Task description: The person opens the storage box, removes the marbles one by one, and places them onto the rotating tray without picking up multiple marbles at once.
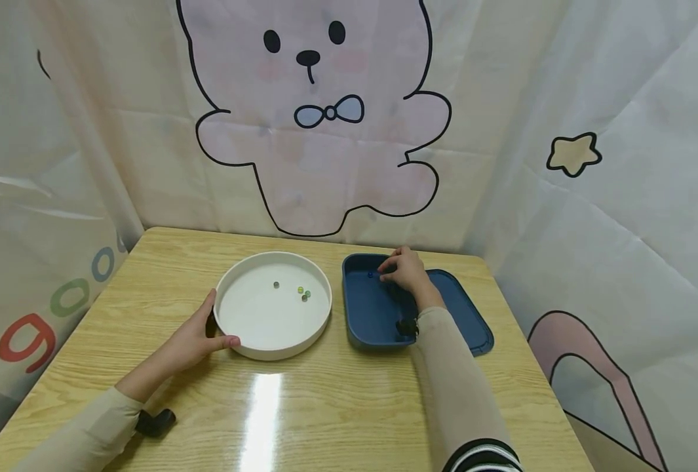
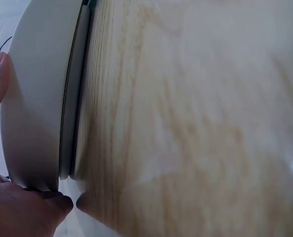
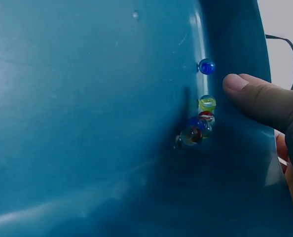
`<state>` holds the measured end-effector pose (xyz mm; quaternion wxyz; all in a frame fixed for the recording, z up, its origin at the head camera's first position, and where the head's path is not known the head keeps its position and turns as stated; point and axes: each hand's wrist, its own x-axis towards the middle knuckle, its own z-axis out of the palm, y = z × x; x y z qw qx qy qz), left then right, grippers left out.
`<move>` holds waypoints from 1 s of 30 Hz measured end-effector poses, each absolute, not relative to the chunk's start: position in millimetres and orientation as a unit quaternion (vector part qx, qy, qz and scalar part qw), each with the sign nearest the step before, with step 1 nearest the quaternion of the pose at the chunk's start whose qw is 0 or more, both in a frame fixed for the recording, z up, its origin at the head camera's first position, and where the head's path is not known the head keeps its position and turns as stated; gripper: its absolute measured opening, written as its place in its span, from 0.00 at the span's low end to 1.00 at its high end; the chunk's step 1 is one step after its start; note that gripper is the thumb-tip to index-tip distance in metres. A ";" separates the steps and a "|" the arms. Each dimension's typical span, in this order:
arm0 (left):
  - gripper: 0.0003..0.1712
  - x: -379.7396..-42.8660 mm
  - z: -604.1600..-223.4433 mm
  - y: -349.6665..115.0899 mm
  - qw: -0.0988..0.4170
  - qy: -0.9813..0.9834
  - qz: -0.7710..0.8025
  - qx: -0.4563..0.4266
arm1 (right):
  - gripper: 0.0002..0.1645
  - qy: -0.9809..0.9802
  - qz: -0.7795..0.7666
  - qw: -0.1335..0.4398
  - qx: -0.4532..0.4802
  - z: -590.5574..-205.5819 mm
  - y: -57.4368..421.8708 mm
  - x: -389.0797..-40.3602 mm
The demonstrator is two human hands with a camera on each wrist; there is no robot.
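My left hand [image 1: 192, 337] holds the side of a round white tray [image 1: 266, 355], thumb at the front and fingers on the left rim. Several small marbles [image 1: 300, 290] lie in the tray. Over the far right corner of a dark blue rectangular box [image 1: 363, 321] is my right hand [image 1: 406, 270], thumb and index finger slightly apart. In the right wrist view, the thumb [image 3: 255, 96] points at a blue marble [image 3: 207, 66] without touching it. More marbles [image 3: 207, 103] cluster along the box's inner edge. Nothing shows between the fingers.
A blue lid [image 1: 466, 321] lies right of the box, partly behind the right forearm. The wooden table [image 1: 325, 413] ends at a printed curtain [image 1: 490, 131] behind. A black wrist device [image 1: 155, 423] sits beneath the left sleeve.
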<state>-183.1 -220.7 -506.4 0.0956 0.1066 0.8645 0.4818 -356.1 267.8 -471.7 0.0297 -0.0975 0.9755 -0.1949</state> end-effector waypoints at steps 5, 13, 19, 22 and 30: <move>0.75 -181.9 -505.2 -219.5 0.098 0.862 0.487 0.105 | 0.10 0.977 -0.190 0.027 -0.089 -475.8 267.3 -355.6; 0.75 -181.7 -503.4 -219.4 0.100 0.866 0.479 0.099 | 0.12 0.982 -0.176 0.030 -0.066 -477.3 265.3 -352.2; 0.75 -182.1 -505.8 -218.1 0.102 0.864 0.483 0.102 | 0.12 0.987 -0.147 0.035 -0.060 -478.3 265.6 -351.6; 0.76 -181.8 -505.8 -217.8 0.103 0.867 0.477 0.098 | 0.13 0.988 -0.141 0.034 -0.060 -478.1 264.8 -351.9; 0.76 -180.5 -502.3 -216.9 0.104 0.874 0.466 0.089 | 0.10 0.991 -0.111 0.041 -0.057 -476.8 261.4 -352.8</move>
